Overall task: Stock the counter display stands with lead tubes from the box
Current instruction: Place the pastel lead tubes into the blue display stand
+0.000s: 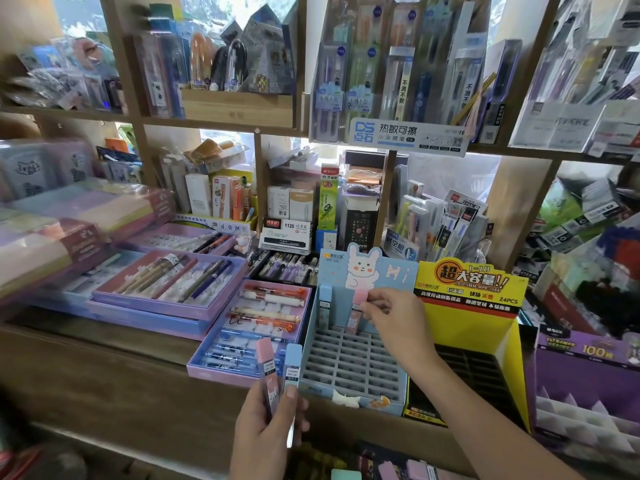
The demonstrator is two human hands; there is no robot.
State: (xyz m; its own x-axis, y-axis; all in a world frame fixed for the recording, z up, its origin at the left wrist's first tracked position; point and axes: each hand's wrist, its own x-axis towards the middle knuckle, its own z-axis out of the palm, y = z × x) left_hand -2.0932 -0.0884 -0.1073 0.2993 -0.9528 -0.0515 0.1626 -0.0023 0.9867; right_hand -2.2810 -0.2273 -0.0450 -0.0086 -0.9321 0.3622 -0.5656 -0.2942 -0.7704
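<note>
At the far left, stacked pastel boxes (69, 220) lean along the wooden counter (104, 358). Right of them lie open purple pen trays (166, 285), and a nearer tray of orange and white pens (256, 323) sits just beside the blue display stand (346, 400). Wooden shelves (221, 124) crowded with packaged pens rise behind everything.

The left hand (266, 434) hovers near the counter's front edge, its fingers curled round a pair of lead tubes (278, 370), one pink-capped and one blue-capped, held upright side by side with the thumb across their lower part. Their caps overlap the near left corner of the blue stand in this view.

The stand's grid of slots is bare except at its far row. There a blue lead tube (325, 306) stands upright in the far-left slot, against the rabbit backboard (367, 268). Right of it, with some space between, a pink lead tube (356, 313) stands with its foot at a slot in the same row. The right hand (394, 317) reaches in over the stand from the near right and pinches this tube's cap between thumb and fingertips, the other fingers loosely bent.

At the near edge of the view, pastel caps (391, 471) show, cut off by the frame.

Further right, touching the blue stand, is a yellow display stand (471, 282) with dark slots, then a purple stand (585, 375).
</note>
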